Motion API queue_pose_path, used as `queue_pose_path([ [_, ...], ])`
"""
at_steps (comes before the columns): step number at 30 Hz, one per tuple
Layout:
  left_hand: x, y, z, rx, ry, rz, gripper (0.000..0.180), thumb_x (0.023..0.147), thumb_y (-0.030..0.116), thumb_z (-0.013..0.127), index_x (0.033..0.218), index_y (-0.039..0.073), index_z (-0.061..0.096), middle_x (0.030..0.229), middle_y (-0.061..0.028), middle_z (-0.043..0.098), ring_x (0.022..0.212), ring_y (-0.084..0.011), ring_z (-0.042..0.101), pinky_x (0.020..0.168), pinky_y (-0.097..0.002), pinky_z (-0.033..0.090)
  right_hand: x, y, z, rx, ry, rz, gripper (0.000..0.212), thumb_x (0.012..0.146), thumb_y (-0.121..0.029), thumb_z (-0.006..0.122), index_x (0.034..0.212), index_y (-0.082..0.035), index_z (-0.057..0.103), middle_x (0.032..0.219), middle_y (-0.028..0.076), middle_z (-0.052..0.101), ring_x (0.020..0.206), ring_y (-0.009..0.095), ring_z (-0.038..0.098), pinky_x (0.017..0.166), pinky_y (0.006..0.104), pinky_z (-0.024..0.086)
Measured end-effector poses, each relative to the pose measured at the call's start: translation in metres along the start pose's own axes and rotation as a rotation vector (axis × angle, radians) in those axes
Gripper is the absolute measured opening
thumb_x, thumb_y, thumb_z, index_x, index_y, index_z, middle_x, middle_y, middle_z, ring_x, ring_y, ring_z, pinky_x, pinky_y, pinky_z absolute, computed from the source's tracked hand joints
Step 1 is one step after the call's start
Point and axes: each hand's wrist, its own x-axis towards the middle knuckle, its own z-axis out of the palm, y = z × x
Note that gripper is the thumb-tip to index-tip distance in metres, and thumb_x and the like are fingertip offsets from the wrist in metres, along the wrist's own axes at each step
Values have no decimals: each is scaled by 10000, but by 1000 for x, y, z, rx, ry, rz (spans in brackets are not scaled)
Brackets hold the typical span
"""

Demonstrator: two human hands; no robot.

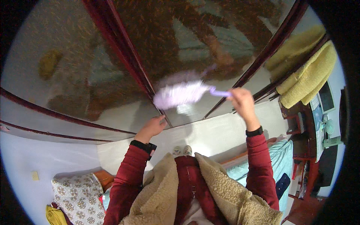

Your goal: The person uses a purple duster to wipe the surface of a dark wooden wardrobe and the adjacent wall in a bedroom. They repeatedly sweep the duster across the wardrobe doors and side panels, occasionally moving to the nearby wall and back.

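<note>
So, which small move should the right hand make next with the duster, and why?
Perhaps draw the duster a little right across the glossy panel: the right hand grips its handle, its blurred head is in front of the panel, and the left hand is just below the head's left end.

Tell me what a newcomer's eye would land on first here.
First, the fluffy pale-lilac duster, blurred, in the right hand at centre, before glossy, dark-red-framed panels. Then the yellow towel hanging at upper right, and the flower-patterned cloth at lower left.
</note>
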Motion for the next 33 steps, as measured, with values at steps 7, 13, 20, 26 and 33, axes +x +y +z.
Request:
queue_pose_path([
  [7,17,7,8,-160,194,87,545,981,364,584,1417,38,567,1392,-266,593,1300,-402,563,1092,-452,455,2,-14,26,643,139,422,223,997,-143,663,1190,-32,664,905,36,645,795,161,599,717,331,501],
  [13,30,-8,9,-57,66,-39,490,916,257,596,1359,48,611,1319,-256,643,1228,-420,605,1034,-472,487,-60,-13,97,-341,-634,164,134,904,-297,686,904,-163,691,825,91,694,759,323,692,663,478,541],
  [20,36,-20,24,-86,25,-7,374,895,229,594,1192,30,703,1192,-258,690,1156,-412,641,994,-464,514,-36,-12,65,291,-260,191,216,909,-276,708,1033,-100,687,889,131,686,898,373,663,778,481,533],
  [26,39,-33,46,-30,-68,-27,325,888,218,583,1143,65,716,1166,-235,697,1115,-418,651,956,-468,522,-57,-43,159,-153,-897,309,207,956,-228,595,1056,-117,738,1011,154,749,936,377,718,801,486,580],
  [33,42,-31,50,-20,-72,-149,418,903,209,574,1292,76,652,1286,-227,662,1216,-425,606,1034,-457,492,-69,-34,167,-181,-892,223,231,951,-172,544,1031,-121,755,1023,134,755,952,337,731,808,476,586],
])
